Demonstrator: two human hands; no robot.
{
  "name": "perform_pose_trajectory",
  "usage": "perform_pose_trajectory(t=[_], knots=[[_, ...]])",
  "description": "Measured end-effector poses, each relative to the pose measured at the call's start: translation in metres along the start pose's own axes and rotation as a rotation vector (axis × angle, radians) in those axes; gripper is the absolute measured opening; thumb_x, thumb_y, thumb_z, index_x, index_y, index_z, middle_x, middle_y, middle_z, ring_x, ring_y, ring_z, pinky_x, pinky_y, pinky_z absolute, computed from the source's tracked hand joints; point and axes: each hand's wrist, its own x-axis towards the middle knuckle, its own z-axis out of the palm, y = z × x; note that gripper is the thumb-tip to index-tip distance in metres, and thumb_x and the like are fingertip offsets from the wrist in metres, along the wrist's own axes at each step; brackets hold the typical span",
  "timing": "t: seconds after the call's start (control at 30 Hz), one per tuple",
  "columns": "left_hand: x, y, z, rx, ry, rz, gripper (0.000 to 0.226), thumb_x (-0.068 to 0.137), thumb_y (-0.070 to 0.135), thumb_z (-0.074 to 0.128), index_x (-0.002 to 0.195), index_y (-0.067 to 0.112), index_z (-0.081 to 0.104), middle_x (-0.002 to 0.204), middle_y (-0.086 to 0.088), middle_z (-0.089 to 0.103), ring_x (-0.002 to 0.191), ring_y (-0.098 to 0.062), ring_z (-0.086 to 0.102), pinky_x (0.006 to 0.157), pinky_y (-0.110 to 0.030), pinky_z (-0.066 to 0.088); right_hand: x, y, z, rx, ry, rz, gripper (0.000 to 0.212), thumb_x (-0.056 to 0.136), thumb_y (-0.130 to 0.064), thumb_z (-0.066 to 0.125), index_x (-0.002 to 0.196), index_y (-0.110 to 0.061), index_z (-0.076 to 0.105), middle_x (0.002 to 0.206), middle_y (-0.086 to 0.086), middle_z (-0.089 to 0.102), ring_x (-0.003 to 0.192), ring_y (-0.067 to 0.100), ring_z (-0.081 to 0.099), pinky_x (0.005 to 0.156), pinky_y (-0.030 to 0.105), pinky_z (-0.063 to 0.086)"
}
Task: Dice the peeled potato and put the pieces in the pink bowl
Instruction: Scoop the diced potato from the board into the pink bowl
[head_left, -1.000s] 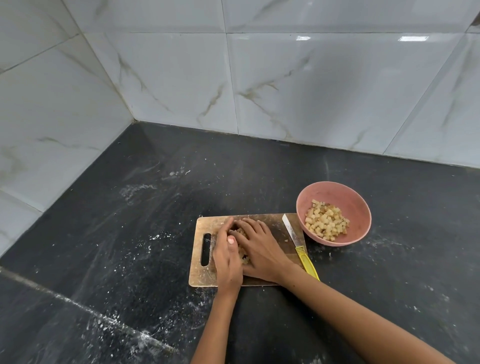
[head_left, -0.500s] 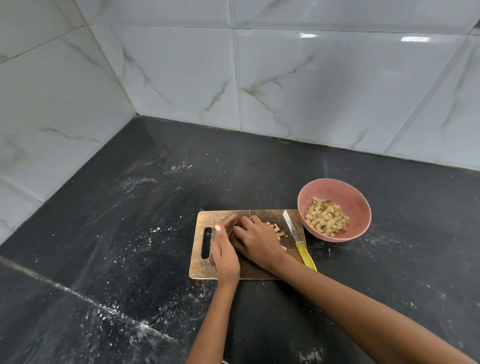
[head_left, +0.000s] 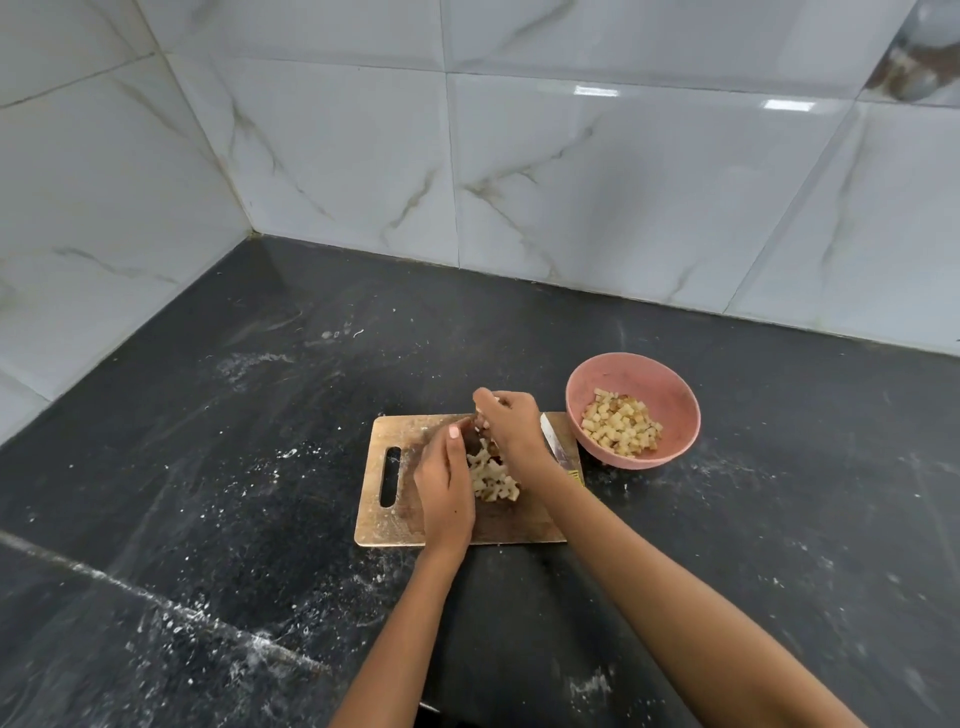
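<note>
Head view: potato dice (head_left: 492, 475) heaped mid-board (head_left: 395, 525) between cupped left hand (head_left: 444, 486) and right hand (head_left: 511, 423) pinching pieces; pink bowl (head_left: 670, 384) off board's right edge, nearer right hand.

The single head camera is looking forward and down from above the person's arms at a near counter (head_left: 208, 467), taking in both hands over a board (head_left: 384, 519) at centre, a bowl (head_left: 670, 384) just right of them, and tiled walls (head_left: 571, 182) beyond.
</note>
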Motion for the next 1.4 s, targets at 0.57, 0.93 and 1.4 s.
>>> perform_pose_trajectory(t=[0.57, 0.93, 1.4], knots=[[0.004, 0.077, 0.084, -0.010, -0.200, 0.169, 0.018, 0.099, 0.023, 0.048, 0.108, 0.024, 0.063, 0.103, 0.016, 0.064, 0.100, 0.001, 0.059, 0.083, -0.015, 0.046, 0.017, -0.029, -0.157, -0.141, 0.349, -0.131, 0.045, 0.094, -0.032, 0.051, 0.055, -0.013, 0.040, 0.052, 0.002, 0.040, 0.048, 0.010, 0.037, 0.053, 0.026, 0.033], [0.004, 0.094, 0.103, -0.157, -0.203, -0.047, 0.019, 0.100, 0.023, 0.046, 0.099, 0.026, 0.065, 0.093, 0.011, 0.067, 0.089, -0.001, 0.063, 0.080, -0.027, 0.054, 0.033, -0.009, -0.170, -0.129, 0.081, -0.097, 0.017, 0.098, -0.021, 0.050, 0.093, -0.016, 0.066, 0.092, -0.001, 0.067, 0.081, 0.011, 0.063, 0.066, 0.019, 0.051], [-0.010, 0.099, 0.107, -0.052, -0.632, -0.067, 0.059, 0.090, 0.066, 0.019, 0.135, 0.039, 0.045, 0.132, 0.024, 0.050, 0.129, -0.001, 0.043, 0.112, -0.031, 0.034, 0.043, 0.001, -0.147, 0.043, 0.209, -0.063, 0.019, 0.102, -0.018, 0.039, 0.115, -0.019, 0.053, 0.098, -0.005, 0.060, 0.088, 0.007, 0.061, 0.073, 0.017, 0.052]])
